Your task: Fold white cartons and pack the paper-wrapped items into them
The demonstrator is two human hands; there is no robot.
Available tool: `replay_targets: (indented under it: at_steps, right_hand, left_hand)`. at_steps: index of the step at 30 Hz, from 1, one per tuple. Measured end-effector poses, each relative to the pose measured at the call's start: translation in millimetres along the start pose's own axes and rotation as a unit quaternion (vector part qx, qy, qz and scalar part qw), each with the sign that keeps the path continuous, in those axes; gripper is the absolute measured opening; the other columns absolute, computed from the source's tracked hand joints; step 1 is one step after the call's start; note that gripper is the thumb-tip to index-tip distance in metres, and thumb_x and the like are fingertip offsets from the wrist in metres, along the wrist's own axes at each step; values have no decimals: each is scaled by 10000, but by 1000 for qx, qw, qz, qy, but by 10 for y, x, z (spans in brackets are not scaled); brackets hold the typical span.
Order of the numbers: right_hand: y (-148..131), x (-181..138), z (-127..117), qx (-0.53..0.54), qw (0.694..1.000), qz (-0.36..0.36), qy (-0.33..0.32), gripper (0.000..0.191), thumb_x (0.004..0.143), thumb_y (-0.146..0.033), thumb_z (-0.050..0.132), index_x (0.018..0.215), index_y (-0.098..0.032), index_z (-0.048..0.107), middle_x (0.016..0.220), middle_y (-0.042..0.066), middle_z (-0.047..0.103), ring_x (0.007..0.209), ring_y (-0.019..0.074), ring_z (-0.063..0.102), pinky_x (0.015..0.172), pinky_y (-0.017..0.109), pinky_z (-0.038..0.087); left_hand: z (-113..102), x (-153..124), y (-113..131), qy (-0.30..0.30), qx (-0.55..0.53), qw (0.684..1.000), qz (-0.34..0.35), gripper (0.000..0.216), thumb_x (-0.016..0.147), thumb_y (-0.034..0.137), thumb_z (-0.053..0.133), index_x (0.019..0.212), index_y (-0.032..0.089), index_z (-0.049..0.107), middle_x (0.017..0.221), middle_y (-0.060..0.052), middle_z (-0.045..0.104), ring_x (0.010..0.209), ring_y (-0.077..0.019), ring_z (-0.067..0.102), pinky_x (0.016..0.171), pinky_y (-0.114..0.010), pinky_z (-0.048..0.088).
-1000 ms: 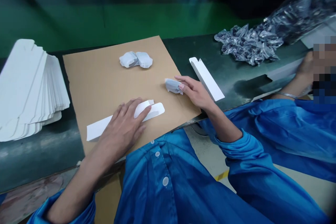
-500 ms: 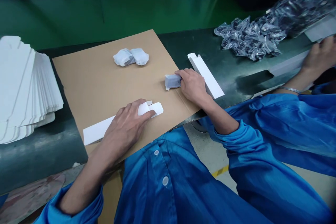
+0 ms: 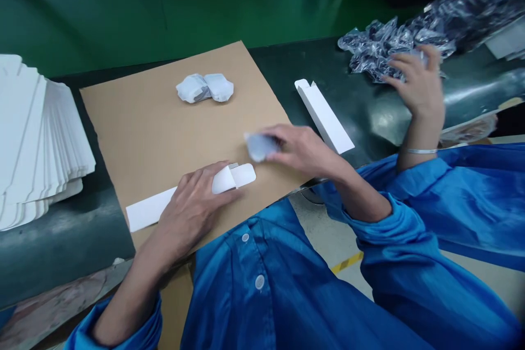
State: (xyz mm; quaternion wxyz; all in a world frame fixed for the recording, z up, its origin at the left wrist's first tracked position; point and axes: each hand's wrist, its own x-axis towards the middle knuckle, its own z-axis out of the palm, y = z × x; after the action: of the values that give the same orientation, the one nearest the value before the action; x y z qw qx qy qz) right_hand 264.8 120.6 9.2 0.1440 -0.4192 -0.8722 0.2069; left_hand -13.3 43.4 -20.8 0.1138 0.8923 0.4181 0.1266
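Observation:
My left hand (image 3: 197, 197) is wrapped over a long, narrow white carton (image 3: 150, 209) lying on a brown cardboard sheet (image 3: 147, 136). The carton's right end, with its flap out, points toward my right hand (image 3: 301, 147). Between that hand's thumb and fingers is a small packet in whitish wrapping (image 3: 261, 147), smeared by motion and just above the cardboard. Farther back on the sheet lie wrapped white packets (image 3: 205, 88), side by side and touching. Right of my right hand, another long white carton (image 3: 324, 116) rests on the dark green bench, its flapped end facing away.
Flat white carton blanks (image 3: 45, 142) are stacked at the left. A heap of clear-bagged dark items (image 3: 369, 46) lies at the back right. A co-worker's hand (image 3: 422, 82) with a bracelet reaches over it. A green wall (image 3: 205, 16) backs the bench.
My right hand has moved the wrapped packet slightly left and nearer to me, toward the carton's end. My left hand stays on the carton. The co-worker's hand has moved left to the bagged heap.

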Motion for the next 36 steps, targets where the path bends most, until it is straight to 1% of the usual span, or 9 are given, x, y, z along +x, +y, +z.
replay_targets:
  at_steps: [4, 13, 18, 23, 26, 28, 31, 34, 36]
  right_hand:
    - [-234, -137, 158, 73, 990, -102, -65, 333, 929, -195, 624, 1262, -195, 601, 1243, 88, 639, 1151, 194, 612, 983, 358, 525]
    - [-592, -188, 722, -78, 989, -86, 87, 345, 1005, -122, 363, 1278, -73, 568, 1239, 207, 642, 1138, 276, 622, 943, 444, 565]
    - [-701, -292, 805, 149, 971, 15, 185, 433, 968, -180, 502, 1399, -196, 472, 1312, 132, 600, 1227, 214, 589, 1029, 402, 539]
    - [-851, -244, 967, 458, 873, 100, 136, 420, 959, -203, 485, 1378, -216, 462, 1150, 76, 675, 1025, 149, 665, 943, 336, 558]
    - [-904, -84, 1017, 543, 824, 114, 113, 511, 906, -230, 573, 1401, -203, 450, 1015, 32, 690, 902, 137, 657, 842, 293, 554]
    - [-855, 15, 841, 505, 843, 124, 135, 529, 875, -236, 625, 1388, -208, 503, 840, -20, 646, 773, 119, 610, 731, 256, 522]
    - [-602, 69, 145, 326, 918, 109, 197, 499, 835, -211, 685, 1328, -234, 616, 773, -39, 575, 660, 87, 495, 624, 241, 429]
    - [-86, 111, -724, 120, 955, 89, 256, 452, 835, -346, 720, 1271, -228, 681, 766, -21, 603, 656, 81, 494, 618, 303, 372]
    - [335, 224, -1102, -12, 958, 141, 248, 531, 828, -512, 679, 1259, -202, 684, 760, -8, 654, 660, 91, 524, 623, 366, 334]
  left_hand:
    - [-26, -21, -11, 8, 15, 999, 37, 506, 895, 75, 429, 1198, 384, 692, 1445, -61, 514, 1258, -277, 513, 950, -430, 472]
    - [35, -103, -10, 43, 31, 996, 77, 505, 886, 38, 425, 1259, 301, 640, 1484, -153, 466, 1339, -338, 489, 1002, -502, 451]
    - [62, -139, -28, 59, 41, 996, 60, 483, 884, 12, 461, 1278, 257, 595, 1483, -162, 496, 1389, -304, 469, 1062, -467, 442]
    - [149, -112, -8, 114, 52, 989, 78, 394, 909, 43, 483, 1266, 194, 556, 1443, -195, 541, 1373, -299, 497, 1047, -452, 460]
    - [178, -73, 102, 144, 74, 983, 93, 362, 931, 69, 480, 1268, 183, 545, 1410, -200, 570, 1372, -293, 501, 1044, -440, 466]
    - [89, -99, 169, 176, 93, 975, 100, 417, 917, 84, 532, 1319, 196, 519, 1437, -189, 550, 1376, -284, 498, 1068, -441, 454]
    - [-263, -266, 65, 311, 136, 940, 24, 623, 842, 174, 700, 1410, 279, 465, 1474, -122, 529, 1350, -282, 519, 1092, -468, 443]
    - [-753, -521, -433, 430, 169, 862, -210, 701, 771, 233, 777, 1411, 196, 494, 1378, -134, 601, 1269, -322, 571, 1072, -510, 453]
    - [-1028, -677, -909, 410, 140, 818, -378, 739, 753, 270, 792, 1399, 70, 494, 1330, -185, 618, 1163, -338, 629, 1024, -532, 477]
